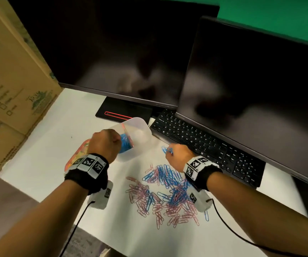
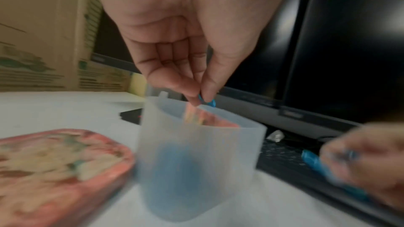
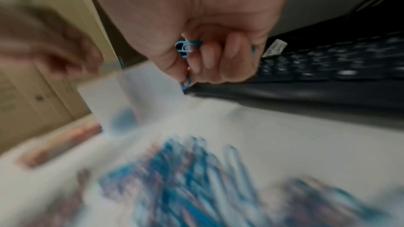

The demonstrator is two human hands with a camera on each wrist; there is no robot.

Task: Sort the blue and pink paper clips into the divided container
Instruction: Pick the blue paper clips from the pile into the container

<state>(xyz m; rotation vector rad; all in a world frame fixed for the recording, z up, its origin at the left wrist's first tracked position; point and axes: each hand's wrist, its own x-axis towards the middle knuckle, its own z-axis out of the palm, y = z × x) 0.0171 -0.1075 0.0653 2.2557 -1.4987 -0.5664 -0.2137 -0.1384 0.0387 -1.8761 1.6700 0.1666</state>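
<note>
Blue clips are going in: the left hand (image 2: 186, 44) pinches one blue paper clip (image 2: 207, 101) over the translucent divided container (image 1: 140, 134) near the desk's back edge — the right hand (image 1: 177, 154) grips a small bunch (image 3: 186, 47). Next, release over the blue side. The far compartment's contents are unclear — both wrist views blur.

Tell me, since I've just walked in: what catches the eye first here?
The tangle of blue and pink paper clips spread on the white table between the wrists. Behind it, the left hand pinches a blue clip over the translucent container, already holding blue ones, while the right hand grips a blue bunch.
</note>
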